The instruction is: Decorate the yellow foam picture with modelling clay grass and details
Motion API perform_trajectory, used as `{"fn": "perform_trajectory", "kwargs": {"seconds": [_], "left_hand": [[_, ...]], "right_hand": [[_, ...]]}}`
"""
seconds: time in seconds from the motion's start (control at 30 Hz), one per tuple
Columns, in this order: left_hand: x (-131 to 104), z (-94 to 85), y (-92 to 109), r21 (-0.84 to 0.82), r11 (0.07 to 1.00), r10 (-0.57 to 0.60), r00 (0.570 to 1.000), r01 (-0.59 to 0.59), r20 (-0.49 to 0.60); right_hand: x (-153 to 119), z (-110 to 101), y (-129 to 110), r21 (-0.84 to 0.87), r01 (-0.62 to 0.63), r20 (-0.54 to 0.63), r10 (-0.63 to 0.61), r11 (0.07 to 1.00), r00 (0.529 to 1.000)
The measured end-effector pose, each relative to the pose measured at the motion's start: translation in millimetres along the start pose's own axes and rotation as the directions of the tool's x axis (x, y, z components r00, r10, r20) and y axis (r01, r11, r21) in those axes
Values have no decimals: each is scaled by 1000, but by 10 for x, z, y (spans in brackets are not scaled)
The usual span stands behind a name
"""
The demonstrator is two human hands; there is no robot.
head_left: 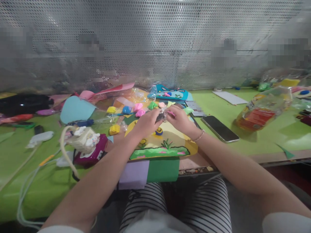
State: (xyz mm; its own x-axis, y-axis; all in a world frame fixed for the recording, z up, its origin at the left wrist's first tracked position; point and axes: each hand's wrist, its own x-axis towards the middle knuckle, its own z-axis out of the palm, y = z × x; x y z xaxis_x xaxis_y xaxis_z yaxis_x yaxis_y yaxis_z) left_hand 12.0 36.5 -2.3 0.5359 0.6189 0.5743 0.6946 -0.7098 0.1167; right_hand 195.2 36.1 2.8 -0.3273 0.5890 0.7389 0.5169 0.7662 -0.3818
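My left hand (151,123) and my right hand (177,118) meet above a yellow craft board (175,137). Both have their fingers closed on a small dark lump in clear plastic wrap (161,114); its details are blurred. The board carries green clay grass (160,152), a small plant and a blue-and-yellow spiral (159,131). Wrapped clay lumps lie just beyond my hands: yellow (111,109), blue (126,110), pink (138,107) and green (152,105). Another yellow lump (114,129) sits at the board's left.
A black phone (220,128) lies on the green table (213,100) to the right, near a tilted plastic bottle (261,111). On the left are a maroon box (93,152), cables and a light blue sheet (77,110). A perforated metal screen (155,42) stands behind.
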Motion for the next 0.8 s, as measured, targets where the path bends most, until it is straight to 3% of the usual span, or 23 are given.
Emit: {"fn": "perform_trajectory", "kwargs": {"seconds": [0.17, 0.23, 0.33, 0.5, 0.63, 0.8], "left_hand": [[-19, 40, -38, -3, 999, 33, 999, -33, 38], [-22, 64, -44, -6, 999, 43, 998, -43, 51], [-19, 71, -33, -12, 999, 32, 998, -31, 49], [-2, 1, -14, -11, 998, -57, 998, 57, 30], [3, -56, -45, 5, 991, -133, 990, 133, 39], [9, -42, -97, 54, 973, -225, 974, 222, 39]], "right_hand": [[-16, -4, 98, 79, -14, 192, -1, 997, 981], [-19, -5, 125, 85, -18, 217, -1, 996, 976], [-14, -8, 118, 62, -11, 171, 0, 998, 985], [12, -96, 94, -116, 52, 38, -47, 992, 998], [57, -224, 168, -91, -80, -168, 64, 993, 984], [75, -242, 290, 90, -280, -126, 290, 956, 949]]}}
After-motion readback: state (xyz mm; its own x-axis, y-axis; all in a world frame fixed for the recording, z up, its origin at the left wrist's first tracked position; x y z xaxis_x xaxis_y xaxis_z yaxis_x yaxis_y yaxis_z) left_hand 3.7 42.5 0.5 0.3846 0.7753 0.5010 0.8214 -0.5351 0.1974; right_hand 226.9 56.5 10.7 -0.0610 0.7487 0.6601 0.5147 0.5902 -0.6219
